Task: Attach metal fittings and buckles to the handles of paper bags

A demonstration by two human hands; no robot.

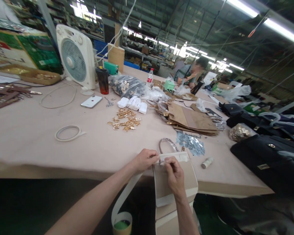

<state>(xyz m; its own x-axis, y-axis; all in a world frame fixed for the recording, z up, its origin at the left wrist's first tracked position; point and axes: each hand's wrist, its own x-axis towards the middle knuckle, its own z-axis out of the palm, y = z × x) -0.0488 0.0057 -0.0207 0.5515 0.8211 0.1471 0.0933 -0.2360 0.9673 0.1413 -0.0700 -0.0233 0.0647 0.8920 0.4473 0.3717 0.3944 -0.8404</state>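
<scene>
Between left hand (pixel 145 160), right hand (pixel 175 176): white strip (pixel 174 158) on bag panel (pixel 171 182).

You count one tan handbag (pixel 160 182), and on the table (pixel 26 143) one smartphone (pixel 91 101), one box fan (pixel 75 57), one water bottle (pixel 150 77), one tumbler (pixel 103 80) and one white tape coil (pixel 68 133).

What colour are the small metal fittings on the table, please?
Small metal fittings: gold, best seen in the head view.
</scene>
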